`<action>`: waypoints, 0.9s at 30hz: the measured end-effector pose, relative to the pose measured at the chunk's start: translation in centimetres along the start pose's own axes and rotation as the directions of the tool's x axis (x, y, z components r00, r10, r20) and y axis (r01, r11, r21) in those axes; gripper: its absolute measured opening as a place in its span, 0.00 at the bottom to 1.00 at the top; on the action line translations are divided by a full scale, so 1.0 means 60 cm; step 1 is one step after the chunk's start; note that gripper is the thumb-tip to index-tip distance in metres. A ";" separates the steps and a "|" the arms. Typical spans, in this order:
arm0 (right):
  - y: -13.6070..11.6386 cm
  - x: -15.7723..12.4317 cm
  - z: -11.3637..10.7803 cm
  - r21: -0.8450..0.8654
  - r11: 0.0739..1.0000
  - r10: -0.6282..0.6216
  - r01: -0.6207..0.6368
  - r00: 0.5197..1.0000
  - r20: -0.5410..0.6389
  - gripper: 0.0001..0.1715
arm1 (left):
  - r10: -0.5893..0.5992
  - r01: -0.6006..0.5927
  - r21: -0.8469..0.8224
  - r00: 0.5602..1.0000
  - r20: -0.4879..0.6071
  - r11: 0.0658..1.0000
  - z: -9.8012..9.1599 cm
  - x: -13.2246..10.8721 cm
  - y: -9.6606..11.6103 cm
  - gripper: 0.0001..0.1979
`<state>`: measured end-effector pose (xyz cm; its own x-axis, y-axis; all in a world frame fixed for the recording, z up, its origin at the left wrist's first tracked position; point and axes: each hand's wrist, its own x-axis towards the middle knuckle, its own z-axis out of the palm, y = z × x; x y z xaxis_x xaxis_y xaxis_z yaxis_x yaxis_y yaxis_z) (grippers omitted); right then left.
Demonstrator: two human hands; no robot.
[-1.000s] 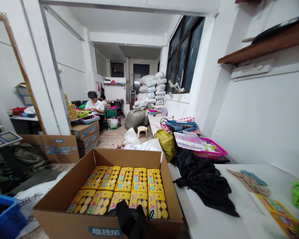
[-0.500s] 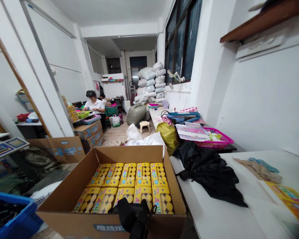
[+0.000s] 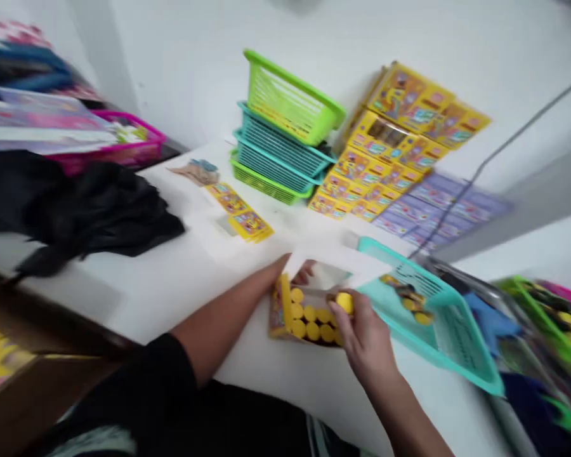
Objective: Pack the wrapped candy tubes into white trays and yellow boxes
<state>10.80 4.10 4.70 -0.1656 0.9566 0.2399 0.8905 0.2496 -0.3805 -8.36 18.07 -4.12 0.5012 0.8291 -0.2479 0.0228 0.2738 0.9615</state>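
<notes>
A small yellow printed box (image 3: 278,311) lies open on the white table in front of me, with several round yellow-lidded tubs (image 3: 313,331) in rows inside. My right hand (image 3: 368,330) pinches one more yellow-lidded tub (image 3: 344,302) above the box's right end. Reaching in from the left, my left hand (image 3: 304,271) is behind the raised lid and partly shows through its window. Its fingers look curled against the box, though blur and the lid hide part of them. Just right of my right hand, a turquoise basket (image 3: 457,336) holds a few more tubs.
Stacked green and turquoise baskets (image 3: 276,158) stand by the wall, beside piled yellow boxes (image 3: 375,152) and purple packs (image 3: 423,206). Flat yellow cartons (image 3: 250,225) and black cloth (image 3: 109,203) lie on the table. A large cardboard box (image 3: 52,387) stands lower left.
My view has swung right and down from the room and the large carton to the table. Both hands are now in view at a small box, the right one with a tub.
</notes>
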 end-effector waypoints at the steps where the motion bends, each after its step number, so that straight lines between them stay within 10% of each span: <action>1: 0.005 0.008 0.001 -0.030 0.999 -0.033 0.034 0.999 0.017 0.24 | -0.019 0.019 0.004 0.999 0.047 1.000 0.016 0.019 -0.005 0.17; 17: -0.031 0.072 0.057 -0.267 0.956 -0.050 0.119 0.966 0.253 0.18 | -0.042 0.052 -0.030 0.964 0.263 0.998 0.011 0.039 -0.029 0.29; 24: 0.006 0.015 -0.022 0.061 0.956 -0.260 0.286 0.928 -0.267 0.07 | -0.043 0.040 0.019 0.986 0.158 0.999 0.005 0.041 -0.044 0.30; 27: 0.103 0.034 -0.078 -0.058 0.996 -0.085 0.065 0.862 -0.500 0.10 | -0.033 0.032 0.010 0.993 0.114 0.999 0.000 0.049 -0.058 0.31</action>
<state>17.94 6.89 7.04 -0.0064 0.7281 0.6855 0.9009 0.3017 -0.3120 -6.95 19.51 -8.21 0.5953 0.7587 -0.2647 0.0476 0.2955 0.9542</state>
